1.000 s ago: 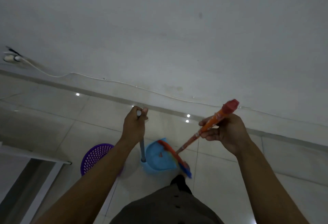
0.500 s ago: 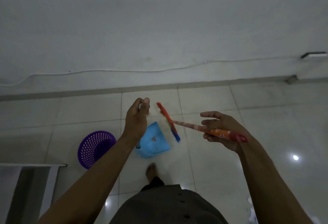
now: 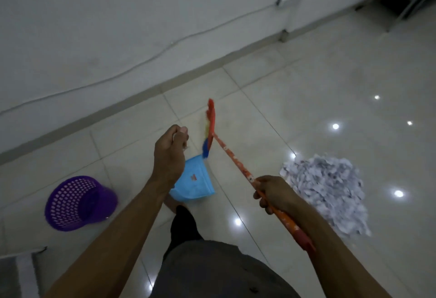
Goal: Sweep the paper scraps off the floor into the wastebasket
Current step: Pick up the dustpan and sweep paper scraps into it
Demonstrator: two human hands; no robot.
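One scrap pile (image 3: 328, 194) is lying on the floor (image 3: 306, 85) at right; one purple wastebasket (image 3: 77, 203) is sitting far left. One blue dustpan (image 3: 198, 184) is being gripped by its handle in the curled left hand (image 3: 168, 154), and one orange broom (image 3: 234, 161) is being clutched by the right hand (image 3: 274, 194).

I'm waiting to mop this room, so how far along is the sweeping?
Done: the paper scraps lie in one pile on the floor. In hand: the left hand holds the dustpan by its handle, and the right hand holds the broom, its head seemingly lifted. Left: nearly everything. No scraps show in the dustpan or the wastebasket, which stands apart from the pile.
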